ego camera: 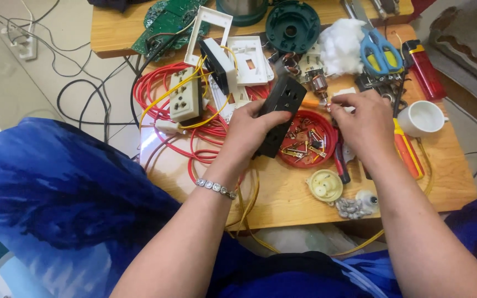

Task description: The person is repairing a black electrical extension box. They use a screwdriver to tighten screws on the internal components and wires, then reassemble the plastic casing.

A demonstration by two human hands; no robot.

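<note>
My left hand (252, 126) grips the black plastic socket block (280, 113); right hand (362, 118) pinches something small, probably a part; steady the block over the red round tray (327, 152).

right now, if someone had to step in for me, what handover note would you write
Left hand: grips the black socket block, tilted over the red dish.
Right hand: fingertips pinch a small part over the red dish; too small to identify.
On the wooden table: cream socket with yellow wires among red cable, scissors, white cup, orange screwdriver.
Done: black block is lifted off the table.
Left: loose metal parts lie in the dish.
</note>
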